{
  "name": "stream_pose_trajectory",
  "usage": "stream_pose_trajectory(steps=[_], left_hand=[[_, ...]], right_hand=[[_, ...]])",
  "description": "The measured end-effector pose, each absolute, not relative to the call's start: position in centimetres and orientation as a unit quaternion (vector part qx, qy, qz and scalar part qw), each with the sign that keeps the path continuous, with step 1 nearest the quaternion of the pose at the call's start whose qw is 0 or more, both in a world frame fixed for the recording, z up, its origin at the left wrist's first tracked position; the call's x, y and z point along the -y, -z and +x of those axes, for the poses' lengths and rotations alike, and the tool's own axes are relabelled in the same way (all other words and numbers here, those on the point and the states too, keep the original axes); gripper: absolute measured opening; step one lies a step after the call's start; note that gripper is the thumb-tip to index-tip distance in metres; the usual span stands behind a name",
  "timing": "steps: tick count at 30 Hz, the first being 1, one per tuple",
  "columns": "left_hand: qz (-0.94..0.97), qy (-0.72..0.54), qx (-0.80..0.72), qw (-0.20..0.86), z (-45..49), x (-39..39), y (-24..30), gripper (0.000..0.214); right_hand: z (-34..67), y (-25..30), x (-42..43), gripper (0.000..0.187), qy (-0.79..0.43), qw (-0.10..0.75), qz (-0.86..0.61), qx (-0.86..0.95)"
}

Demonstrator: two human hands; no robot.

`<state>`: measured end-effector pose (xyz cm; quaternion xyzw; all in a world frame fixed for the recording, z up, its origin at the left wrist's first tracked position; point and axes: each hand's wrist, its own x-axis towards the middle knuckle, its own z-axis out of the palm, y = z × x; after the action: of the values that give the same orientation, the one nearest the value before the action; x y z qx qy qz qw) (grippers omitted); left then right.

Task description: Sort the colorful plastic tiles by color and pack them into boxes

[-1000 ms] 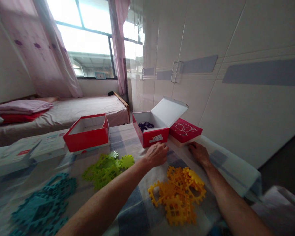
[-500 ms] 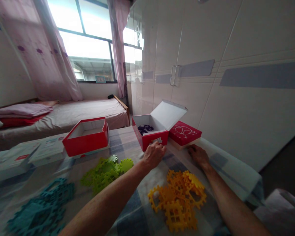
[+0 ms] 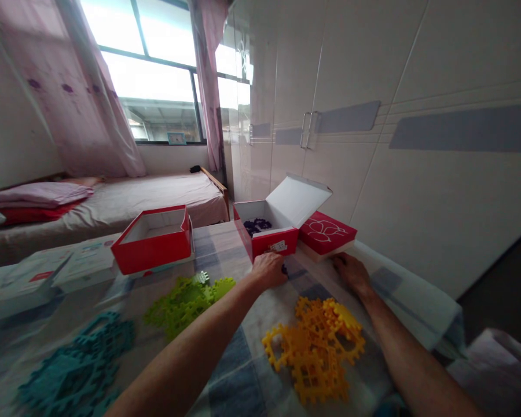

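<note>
My left hand (image 3: 269, 270) is curled, fingers down on the checked cloth, just in front of the open red box (image 3: 273, 242). A small dark purple piece (image 3: 283, 269) shows at its fingertips. More purple pieces (image 3: 257, 225) lie inside that box, whose white flap stands up. My right hand (image 3: 351, 272) lies flat on the cloth, fingers stretched toward the red lid (image 3: 327, 231) with a white pattern. A heap of yellow interlocking tiles (image 3: 315, 347) sits between my forearms.
Green tiles (image 3: 186, 301) and teal tiles (image 3: 78, 370) lie to the left on the cloth. A second open red box (image 3: 154, 246) stands on flat white cartons (image 3: 47, 272). A bed (image 3: 113, 200) is behind, and a white wardrobe (image 3: 395, 174) is close on the right.
My left hand has drawn back a little from the red box's front and dropped onto the cloth, where a dark piece now shows at its fingertips. The right hand has stayed put.
</note>
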<state>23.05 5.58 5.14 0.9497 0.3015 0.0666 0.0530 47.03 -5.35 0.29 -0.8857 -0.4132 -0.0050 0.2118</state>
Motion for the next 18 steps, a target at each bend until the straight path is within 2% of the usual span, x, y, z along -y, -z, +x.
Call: stream_pose_trajectory(steps=[6, 14, 18], left_hand=[[0.947, -0.042, -0.314, 0.052, 23.4, -5.3, -4.7, 0.028], [0.944, -0.121, -0.304, 0.042, 21.8, -5.3, -3.3, 0.051], [0.951, -0.173, -0.255, 0.025, 21.5, -4.4, -4.2, 0.033]], right_hand=[[47.0, -0.3, 5.3, 0.036, 0.008, 0.209, -0.886, 0.414], [47.2, -0.1, 5.3, 0.036, 0.001, 0.214, -0.886, 0.412], [47.2, -0.1, 5.2, 0.037, 0.004, 0.213, -0.887, 0.41]])
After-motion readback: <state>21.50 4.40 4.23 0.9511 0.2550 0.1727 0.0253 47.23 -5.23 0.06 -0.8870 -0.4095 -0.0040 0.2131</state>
